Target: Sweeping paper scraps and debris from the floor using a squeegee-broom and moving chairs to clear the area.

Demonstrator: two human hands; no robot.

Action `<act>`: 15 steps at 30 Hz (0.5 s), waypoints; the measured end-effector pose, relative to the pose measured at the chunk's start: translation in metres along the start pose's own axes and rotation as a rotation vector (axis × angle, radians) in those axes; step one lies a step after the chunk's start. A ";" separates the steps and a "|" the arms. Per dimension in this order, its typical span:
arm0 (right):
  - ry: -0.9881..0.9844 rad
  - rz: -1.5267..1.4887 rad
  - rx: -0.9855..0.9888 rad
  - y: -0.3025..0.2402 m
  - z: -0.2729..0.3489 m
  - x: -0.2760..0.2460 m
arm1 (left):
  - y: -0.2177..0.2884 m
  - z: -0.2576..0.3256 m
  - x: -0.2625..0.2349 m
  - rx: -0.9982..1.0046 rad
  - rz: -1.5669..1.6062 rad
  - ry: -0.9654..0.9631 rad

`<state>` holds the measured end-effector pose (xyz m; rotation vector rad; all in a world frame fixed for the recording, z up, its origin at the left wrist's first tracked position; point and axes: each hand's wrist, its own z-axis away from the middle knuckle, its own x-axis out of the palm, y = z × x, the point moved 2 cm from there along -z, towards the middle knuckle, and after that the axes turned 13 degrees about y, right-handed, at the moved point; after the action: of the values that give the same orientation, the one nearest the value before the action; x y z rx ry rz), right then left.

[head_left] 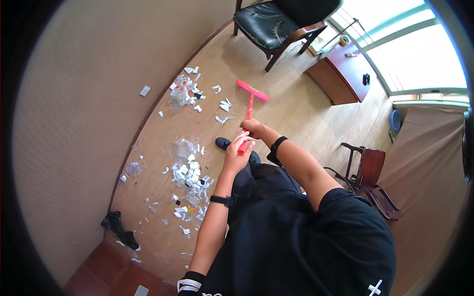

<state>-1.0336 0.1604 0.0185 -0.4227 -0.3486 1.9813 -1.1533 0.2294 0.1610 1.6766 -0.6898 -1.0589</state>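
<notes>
A broom with a red handle and a wide pink head points away from me, its head out over the wood-look floor. My left hand is closed around the handle near its open tube end. Just farther along, my right hand grips the same handle. To the left of the broom lies a large pile of white scraps and clear plastic. Farther off by the wall sits another heap of clear plastic and white pieces. A few white scraps lie between that heap and the broom head.
At the far side stands a black padded armchair, with a desk right of it near the window. Another wooden chair is at my right. A black plastic bag lies against the left wall. My shoes are below my hands.
</notes>
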 end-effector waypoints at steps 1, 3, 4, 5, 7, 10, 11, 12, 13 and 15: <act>-0.016 -0.005 0.018 -0.001 -0.005 0.010 | -0.012 -0.005 -0.005 -0.012 -0.002 0.017; -0.044 0.010 0.041 0.000 -0.013 0.028 | -0.035 -0.014 -0.016 -0.065 0.022 0.013; -0.139 0.155 -0.097 -0.001 -0.016 0.036 | -0.043 -0.017 -0.024 -0.032 0.022 0.064; -0.238 0.297 -0.236 -0.002 -0.019 0.045 | -0.050 -0.015 -0.033 -0.045 0.015 0.082; -0.339 0.755 -0.644 -0.007 -0.022 0.066 | -0.061 -0.017 -0.052 -0.083 0.139 0.090; -0.306 0.877 -0.539 -0.004 -0.001 0.116 | -0.079 0.000 -0.087 -0.128 0.163 0.149; -0.157 0.545 -0.020 0.001 0.012 0.133 | -0.086 0.009 -0.099 -0.150 0.180 0.154; -0.100 0.485 -0.003 0.006 0.006 0.139 | -0.082 0.006 -0.103 -0.152 0.208 0.174; -0.151 0.575 -0.016 0.006 0.015 0.153 | -0.085 0.012 -0.115 -0.163 0.201 0.179; -0.197 0.500 0.003 0.010 0.029 0.176 | -0.086 0.018 -0.138 -0.202 0.220 0.214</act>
<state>-1.1259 0.3139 0.0152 -0.3335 -0.3896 2.5214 -1.2359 0.3650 0.1228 1.4756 -0.5918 -0.7551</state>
